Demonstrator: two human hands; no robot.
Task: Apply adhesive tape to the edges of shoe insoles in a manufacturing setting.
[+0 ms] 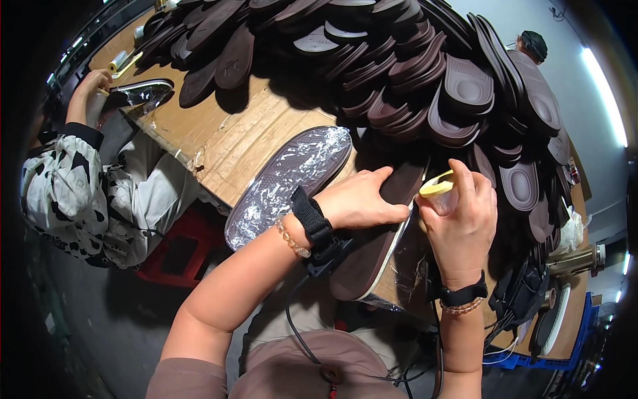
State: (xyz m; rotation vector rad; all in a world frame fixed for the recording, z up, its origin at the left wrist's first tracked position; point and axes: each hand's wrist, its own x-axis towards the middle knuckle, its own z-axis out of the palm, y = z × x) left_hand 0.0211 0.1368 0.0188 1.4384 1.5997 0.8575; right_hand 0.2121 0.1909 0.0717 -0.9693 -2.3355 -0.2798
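Note:
A dark brown shoe sole (367,261) with a pale edge strip lies lengthwise before me. My left hand (355,199) holds it from the left, thumb across its top to the pale edge and index finger stretched; the other fingers are mostly hidden. At the right edge of this sole, my right hand (463,219) grips a roll of clear film with a yellow core (436,186). The film's free end cannot be made out clearly. Left of my hands rests another sole wrapped in shiny clear film (289,179).
Brown soles (405,66) are heaped across the back and right of the cardboard-covered table (222,143). At the left, a co-worker's hand (93,83) is beside a film-wrapped sole (143,92). A red stool (183,249) stands below. A black bag (518,289) lies at the right.

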